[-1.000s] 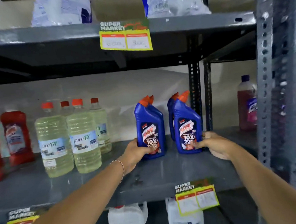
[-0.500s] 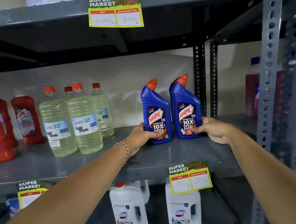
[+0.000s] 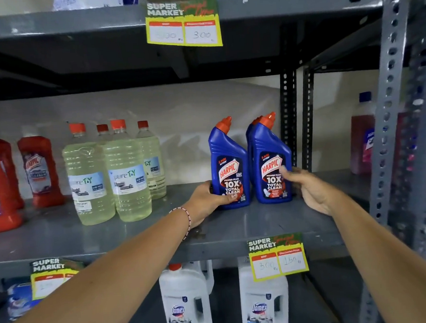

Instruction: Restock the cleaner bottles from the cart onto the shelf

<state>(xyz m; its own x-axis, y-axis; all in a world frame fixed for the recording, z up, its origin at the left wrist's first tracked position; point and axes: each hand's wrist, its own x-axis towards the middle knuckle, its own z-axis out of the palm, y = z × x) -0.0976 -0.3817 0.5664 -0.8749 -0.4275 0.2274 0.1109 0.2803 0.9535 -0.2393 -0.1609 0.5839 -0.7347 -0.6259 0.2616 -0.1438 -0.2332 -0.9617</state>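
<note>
Two blue cleaner bottles with orange caps stand upright side by side on the grey middle shelf (image 3: pixel 235 225). My left hand (image 3: pixel 206 199) grips the left blue bottle (image 3: pixel 228 165) low at its base, thumb across the front label. My right hand (image 3: pixel 308 188) holds the right blue bottle (image 3: pixel 272 162) from its right side, fingertips lying on the label. A third blue bottle (image 3: pixel 250 134) peeks out behind the right one. The cart is out of view.
Pale yellow bottles (image 3: pixel 125 171) and red bottles (image 3: pixel 40 172) stand to the left on the same shelf. White jugs (image 3: pixel 185 302) sit on the shelf below. A perforated steel upright (image 3: pixel 390 100) and a pink bottle (image 3: pixel 362 139) are at the right. A price tag (image 3: pixel 277 257) hangs on the shelf edge.
The two front blue bottles have come closer together. My right fingers have slid up onto the right bottle's label. The left grip is unchanged.
</note>
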